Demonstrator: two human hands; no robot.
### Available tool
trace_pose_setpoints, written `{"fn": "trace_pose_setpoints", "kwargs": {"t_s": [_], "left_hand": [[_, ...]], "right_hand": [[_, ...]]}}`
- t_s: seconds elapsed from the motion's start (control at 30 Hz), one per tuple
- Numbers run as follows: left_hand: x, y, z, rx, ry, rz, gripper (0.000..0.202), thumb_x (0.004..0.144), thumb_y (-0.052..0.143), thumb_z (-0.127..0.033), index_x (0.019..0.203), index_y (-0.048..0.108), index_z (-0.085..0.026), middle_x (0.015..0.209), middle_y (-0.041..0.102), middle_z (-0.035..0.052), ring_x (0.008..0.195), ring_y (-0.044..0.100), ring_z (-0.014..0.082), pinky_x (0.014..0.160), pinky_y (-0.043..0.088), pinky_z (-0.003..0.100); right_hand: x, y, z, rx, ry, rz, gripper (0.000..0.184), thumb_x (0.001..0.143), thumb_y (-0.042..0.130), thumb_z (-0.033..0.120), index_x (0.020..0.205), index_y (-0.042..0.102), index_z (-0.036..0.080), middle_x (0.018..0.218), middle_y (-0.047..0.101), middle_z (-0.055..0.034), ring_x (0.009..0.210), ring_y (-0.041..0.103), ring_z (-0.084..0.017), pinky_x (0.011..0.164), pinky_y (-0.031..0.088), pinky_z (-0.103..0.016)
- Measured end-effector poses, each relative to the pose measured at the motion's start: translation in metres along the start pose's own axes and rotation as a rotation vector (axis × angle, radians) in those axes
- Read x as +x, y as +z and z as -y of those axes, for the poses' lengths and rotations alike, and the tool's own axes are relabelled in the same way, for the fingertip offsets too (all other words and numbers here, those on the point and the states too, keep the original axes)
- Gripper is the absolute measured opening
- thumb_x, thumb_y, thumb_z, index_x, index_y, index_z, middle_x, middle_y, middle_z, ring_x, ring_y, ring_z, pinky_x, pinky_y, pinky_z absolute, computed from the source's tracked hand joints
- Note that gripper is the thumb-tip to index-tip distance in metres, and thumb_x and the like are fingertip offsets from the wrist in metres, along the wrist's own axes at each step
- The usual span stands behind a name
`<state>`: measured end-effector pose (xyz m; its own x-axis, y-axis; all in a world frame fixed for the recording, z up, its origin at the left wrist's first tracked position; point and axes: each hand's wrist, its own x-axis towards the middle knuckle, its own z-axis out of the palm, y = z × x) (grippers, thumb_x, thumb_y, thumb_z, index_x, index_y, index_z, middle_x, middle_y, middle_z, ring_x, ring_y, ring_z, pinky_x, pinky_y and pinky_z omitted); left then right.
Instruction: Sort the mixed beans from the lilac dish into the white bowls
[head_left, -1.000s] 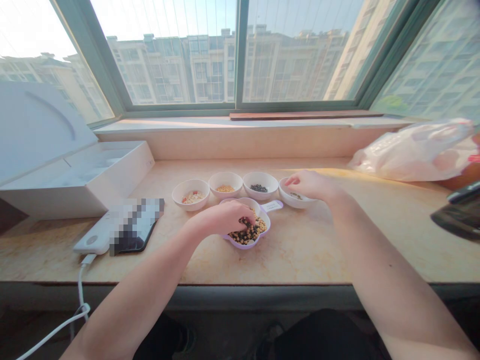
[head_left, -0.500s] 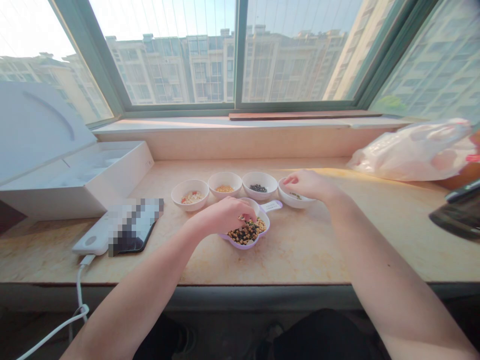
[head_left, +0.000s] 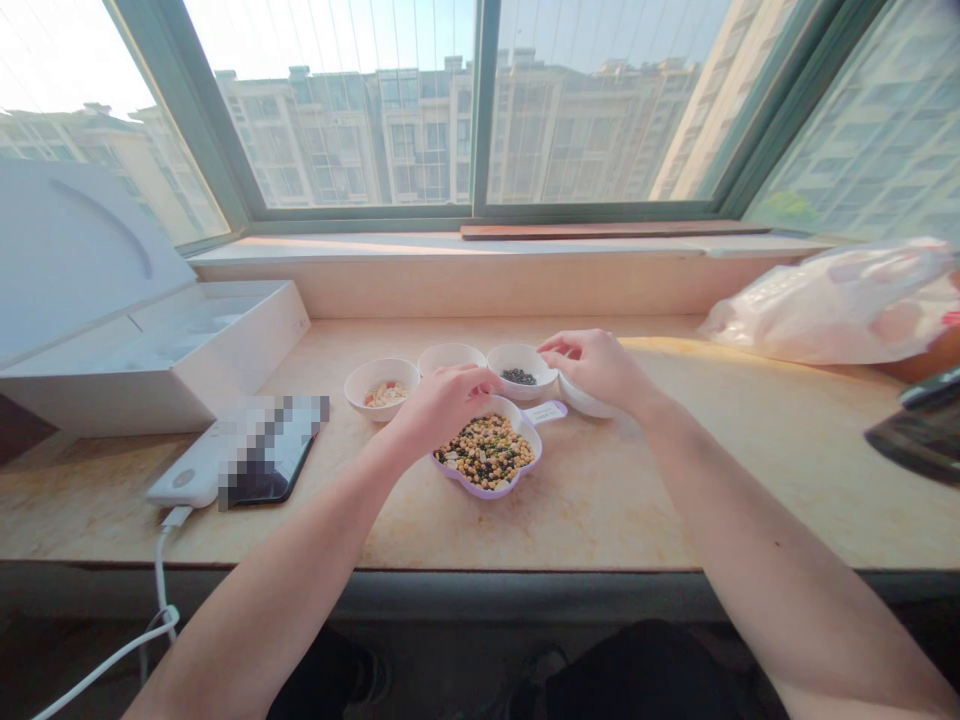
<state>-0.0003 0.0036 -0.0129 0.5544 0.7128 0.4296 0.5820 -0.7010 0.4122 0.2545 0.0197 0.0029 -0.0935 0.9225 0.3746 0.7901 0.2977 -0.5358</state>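
Observation:
My left hand [head_left: 450, 402] is just above the far left part of a white bowl with a purple edge and a handle [head_left: 541, 412]. Its fingers are pinched together; whatever they hold, if anything, is hidden. Mixed beans and seeds [head_left: 487, 452] lie in that bowl. My right hand [head_left: 596, 368] covers most of the rightmost small white bowl [head_left: 589, 402]. Those fingertips are drawn together near the right rim of the bowl of black beans [head_left: 517, 377], their contents too small to make out. Left of it, a bowl [head_left: 450, 354] has its contents hidden by my left hand.
At the row's left end is a small bowl of pale and reddish pieces [head_left: 385, 392]. An open white box [head_left: 225, 340], a white power bank [head_left: 187, 475] and a phone [head_left: 281, 465] occupy the left side. A plastic bag [head_left: 832, 305] and a dark object [head_left: 919, 430] stand right.
My left hand has risen from the mixed beans toward the far left of their bowl, uncovering them. My right hand has shifted left from the rightmost bowl toward the black beans' rim.

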Motion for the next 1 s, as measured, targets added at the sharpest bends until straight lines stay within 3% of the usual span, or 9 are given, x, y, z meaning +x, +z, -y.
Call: {"fn": "trace_pose_setpoints", "kwargs": {"t_s": [0.13, 0.2, 0.33, 0.6, 0.7, 0.77, 0.87, 0.93, 1.0], "left_hand": [[0.002, 0.0, -0.001, -0.066, 0.029, -0.151, 0.017, 0.093, 0.066, -0.012, 0.103, 0.076, -0.022, 0.1, 0.077, 0.0024, 0.092, 0.071, 0.0162, 0.092, 0.054, 0.032], [0.002, 0.001, -0.003, -0.072, 0.05, -0.174, 0.014, 0.093, 0.068, -0.015, 0.101, 0.076, -0.022, 0.097, 0.077, 0.0025, 0.092, 0.07, 0.0166, 0.093, 0.054, 0.033], [0.001, 0.003, -0.005, -0.08, 0.084, -0.151, 0.018, 0.092, 0.067, -0.009, 0.101, 0.076, -0.022, 0.094, 0.076, 0.002, 0.089, 0.069, 0.0161, 0.094, 0.053, 0.036], [0.001, 0.005, -0.002, -0.064, 0.128, -0.131, 0.014, 0.093, 0.067, -0.012, 0.098, 0.074, -0.022, 0.093, 0.072, 0.0012, 0.087, 0.068, 0.0147, 0.09, 0.053, 0.033], [0.0, 0.007, -0.003, -0.064, 0.045, -0.116, 0.02, 0.095, 0.067, -0.023, 0.115, 0.071, -0.024, 0.108, 0.071, 0.0043, 0.087, 0.069, 0.0151, 0.083, 0.055, 0.032], [-0.001, 0.007, -0.005, -0.051, -0.039, -0.102, 0.031, 0.094, 0.068, -0.026, 0.125, 0.066, -0.022, 0.112, 0.07, 0.0059, 0.085, 0.069, 0.0158, 0.08, 0.056, 0.032], [-0.003, 0.006, -0.007, 0.0, -0.064, 0.039, 0.019, 0.093, 0.066, -0.022, 0.111, 0.069, -0.019, 0.101, 0.072, 0.0049, 0.084, 0.069, 0.0174, 0.081, 0.055, 0.033], [-0.004, 0.004, -0.01, 0.008, 0.043, 0.212, 0.01, 0.093, 0.064, -0.02, 0.099, 0.072, -0.019, 0.097, 0.072, 0.0043, 0.088, 0.069, 0.0185, 0.084, 0.054, 0.031], [-0.005, 0.003, -0.013, -0.012, 0.176, 0.354, 0.01, 0.091, 0.068, -0.022, 0.098, 0.074, -0.021, 0.101, 0.073, 0.0041, 0.094, 0.069, 0.0195, 0.087, 0.053, 0.03]], "right_hand": [[-0.012, 0.013, 0.022, 0.346, -0.004, 0.31, 0.044, 0.09, 0.063, 0.056, 0.099, 0.079, 0.017, 0.068, 0.07, -0.0027, 0.056, 0.056, -0.014, 0.053, 0.041, -0.027], [-0.017, 0.019, 0.031, 0.47, 0.012, 0.47, 0.052, 0.088, 0.063, 0.066, 0.091, 0.077, 0.016, 0.055, 0.059, 0.0015, 0.049, 0.049, -0.011, 0.048, 0.036, -0.025], [-0.022, 0.03, 0.038, 0.595, 0.047, 0.593, 0.053, 0.081, 0.073, 0.069, 0.078, 0.071, 0.016, 0.053, 0.055, 0.0031, 0.045, 0.041, -0.008, 0.045, 0.029, -0.023], [-0.02, 0.037, 0.038, 0.721, 0.053, 0.521, 0.055, 0.075, 0.077, 0.071, 0.077, 0.07, 0.016, 0.055, 0.052, 0.0036, 0.048, 0.041, -0.009, 0.046, 0.029, -0.025], [-0.019, 0.037, 0.035, 0.626, 0.044, 0.477, 0.053, 0.08, 0.072, 0.069, 0.078, 0.072, 0.016, 0.055, 0.054, 0.0024, 0.049, 0.042, -0.01, 0.049, 0.032, -0.025], [-0.017, 0.036, 0.03, 0.48, 0.018, 0.365, 0.047, 0.085, 0.069, 0.063, 0.079, 0.074, 0.016, 0.059, 0.06, 0.0001, 0.053, 0.048, -0.012, 0.052, 0.036, -0.027], [-0.012, 0.032, 0.02, 0.193, -0.05, 0.136, 0.031, 0.089, 0.066, 0.047, 0.087, 0.08, 0.019, 0.072, 0.072, -0.004, 0.065, 0.059, -0.018, 0.063, 0.044, -0.03], [-0.009, 0.03, 0.014, 0.057, -0.067, 0.052, 0.026, 0.091, 0.064, 0.039, 0.093, 0.082, 0.021, 0.08, 0.075, -0.005, 0.071, 0.063, -0.02, 0.07, 0.047, -0.032], [-0.006, 0.028, 0.008, -0.022, -0.064, 0.022, 0.025, 0.093, 0.062, 0.035, 0.098, 0.082, 0.021, 0.085, 0.077, -0.0059, 0.075, 0.065, -0.021, 0.075, 0.05, -0.033]]}}
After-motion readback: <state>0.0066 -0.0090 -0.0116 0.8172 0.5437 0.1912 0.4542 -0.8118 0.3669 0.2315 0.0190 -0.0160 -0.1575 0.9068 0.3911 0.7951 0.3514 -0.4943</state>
